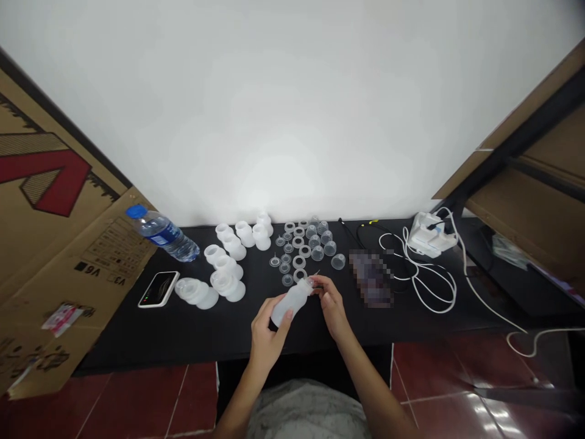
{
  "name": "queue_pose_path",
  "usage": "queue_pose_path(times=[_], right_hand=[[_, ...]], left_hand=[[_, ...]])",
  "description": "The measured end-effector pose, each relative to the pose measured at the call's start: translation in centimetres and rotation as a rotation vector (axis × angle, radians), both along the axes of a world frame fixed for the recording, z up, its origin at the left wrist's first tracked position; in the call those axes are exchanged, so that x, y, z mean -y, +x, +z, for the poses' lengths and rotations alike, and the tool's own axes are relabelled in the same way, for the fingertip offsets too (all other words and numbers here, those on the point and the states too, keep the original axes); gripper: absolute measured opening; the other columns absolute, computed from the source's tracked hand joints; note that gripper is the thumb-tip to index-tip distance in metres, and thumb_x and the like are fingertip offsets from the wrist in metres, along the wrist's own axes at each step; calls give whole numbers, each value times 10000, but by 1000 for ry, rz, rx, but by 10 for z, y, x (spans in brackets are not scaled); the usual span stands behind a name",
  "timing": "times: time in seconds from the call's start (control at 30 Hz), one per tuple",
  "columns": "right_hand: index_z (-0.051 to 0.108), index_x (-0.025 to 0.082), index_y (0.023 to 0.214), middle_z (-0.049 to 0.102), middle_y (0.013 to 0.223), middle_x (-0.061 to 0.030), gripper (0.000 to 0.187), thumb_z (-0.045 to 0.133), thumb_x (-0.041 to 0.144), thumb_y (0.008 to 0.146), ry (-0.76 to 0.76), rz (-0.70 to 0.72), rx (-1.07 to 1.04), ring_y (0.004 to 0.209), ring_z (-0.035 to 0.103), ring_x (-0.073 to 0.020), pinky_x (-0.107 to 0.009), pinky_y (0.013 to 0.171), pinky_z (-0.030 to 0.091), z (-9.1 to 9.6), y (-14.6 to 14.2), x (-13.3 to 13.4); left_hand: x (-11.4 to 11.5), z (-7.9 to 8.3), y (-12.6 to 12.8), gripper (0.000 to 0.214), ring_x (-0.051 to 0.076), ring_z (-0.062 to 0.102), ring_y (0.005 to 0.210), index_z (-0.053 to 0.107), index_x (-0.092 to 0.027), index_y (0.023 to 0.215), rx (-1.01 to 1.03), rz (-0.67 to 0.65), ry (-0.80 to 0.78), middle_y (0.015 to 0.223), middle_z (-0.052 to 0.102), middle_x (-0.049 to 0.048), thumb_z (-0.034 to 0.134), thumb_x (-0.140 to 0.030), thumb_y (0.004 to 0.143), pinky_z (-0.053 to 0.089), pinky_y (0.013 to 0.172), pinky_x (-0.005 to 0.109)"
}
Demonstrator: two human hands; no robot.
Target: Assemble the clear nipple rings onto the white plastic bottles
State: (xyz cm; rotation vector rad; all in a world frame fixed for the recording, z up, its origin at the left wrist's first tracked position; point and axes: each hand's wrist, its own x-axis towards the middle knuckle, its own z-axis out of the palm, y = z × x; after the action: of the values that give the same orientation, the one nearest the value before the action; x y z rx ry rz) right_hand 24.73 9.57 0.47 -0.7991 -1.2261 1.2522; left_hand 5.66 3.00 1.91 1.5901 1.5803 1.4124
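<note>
White wall [274,110] straight beyond the R hand [331,308]; black tabletop [119,341] under both hands; glossy dark-red floor tiles [434,366] below, L & R; cardboard sheets [59,201] far L; more cardboard [548,146] on a black frame [516,137] far R

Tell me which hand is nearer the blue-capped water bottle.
Left. The left hand, gripping a white plastic bottle, sits right of the water bottle and nearer the person; the right hand is farther right, past the left hand.
</note>
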Motion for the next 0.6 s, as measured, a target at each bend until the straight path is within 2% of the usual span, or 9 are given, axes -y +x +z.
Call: queue_pose_path(times=[0.17, 0.23, 0.3, 0.4, 0.6], right_hand=[[732, 321, 1387, 642, 1507, -112, 588, 584, 746, 1010, 20, 42, -5, 1372, 597, -372, -469, 1045, 557, 4, 0, 1], [727, 314, 1383, 675, 1458, -116, 581, 582, 739, 1014, 23, 60, -26, 1340, 621, -369, -469, 1051, 551, 3, -1, 0], [731, 304, 1356, 710, 1320, -113, 570, 586, 737, 1015, 18, 43, -31, 1233, 656, -347, -459, 1034, 554, 0, -1, 0], [737, 295, 1345, 688, 1228, -100, 571, 583, 738, 1019, 26, 21, -5, 1153, 652, -318, -435, 1011, 556, -4, 0, -1], [741, 296, 1329, 659, 1450, -127, 549, 594, 727, 1021, 79, 81, -59, 1324, 617, -360, -451, 1026, 540, -1, -1, -1]], left_hand=[[0, 0, -1, 304, 270, 765, 1072, 770, -234, 1247, 8, -3, -9, 1166, 784, 96, 683, -433, 1036, 621, 921, 364], [0, -1, -1, 304, 272, 766, 1073, 773, -237, 1245, 9, -4, -15, 1166, 786, 94, 681, -438, 1036, 619, 929, 367], [0, -1, -1, 308, 275, 765, 1087, 772, -240, 1250, 13, -10, -19, 1179, 786, 95, 677, -442, 1037, 618, 931, 366], [1, -2, -1, 317, 274, 762, 1097, 765, -233, 1258, 21, -10, -21, 1190, 784, 99, 670, -445, 1041, 615, 936, 365], [1, -3, -1, 351, 276, 761, 1074, 765, -204, 1240, 17, 11, -32, 1173, 786, 112, 662, -474, 1041, 614, 926, 366]])
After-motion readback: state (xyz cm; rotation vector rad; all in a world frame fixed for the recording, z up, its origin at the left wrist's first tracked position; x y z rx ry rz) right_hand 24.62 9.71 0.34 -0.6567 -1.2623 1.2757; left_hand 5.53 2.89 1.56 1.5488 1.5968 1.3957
